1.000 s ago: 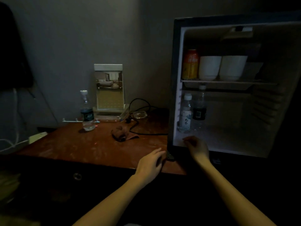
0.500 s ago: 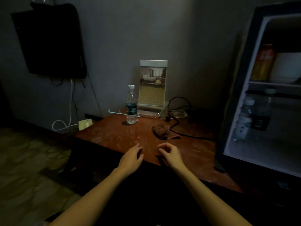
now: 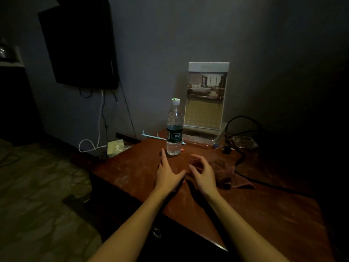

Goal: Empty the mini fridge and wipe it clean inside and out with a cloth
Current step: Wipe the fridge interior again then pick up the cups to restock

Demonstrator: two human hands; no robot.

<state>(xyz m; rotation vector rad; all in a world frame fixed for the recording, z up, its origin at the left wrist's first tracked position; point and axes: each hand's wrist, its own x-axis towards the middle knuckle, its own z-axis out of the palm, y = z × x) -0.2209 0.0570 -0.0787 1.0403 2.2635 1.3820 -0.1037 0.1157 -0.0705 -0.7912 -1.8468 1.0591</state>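
A crumpled brown cloth (image 3: 225, 173) lies on the reddish wooden table (image 3: 264, 205), partly hidden behind my right hand (image 3: 203, 172). That hand hovers over the table just left of the cloth, fingers spread and loosely curved, holding nothing. My left hand (image 3: 167, 173) is beside it, fingers straight and empty, its fingertips close to a clear water bottle (image 3: 174, 128) with a dark label and white cap. The mini fridge is out of view to the right.
A tall framed room picture (image 3: 205, 96) leans on the wall behind the bottle. A glass ashtray (image 3: 244, 141) and a black cable (image 3: 243, 156) lie at the back right. A dark TV (image 3: 79, 42) hangs on the wall; the floor is at left.
The view has swung left, so the open fridge has left the frame. Both hands have moved from the fridge's front edge to above the table, toward the bottle and cloth.
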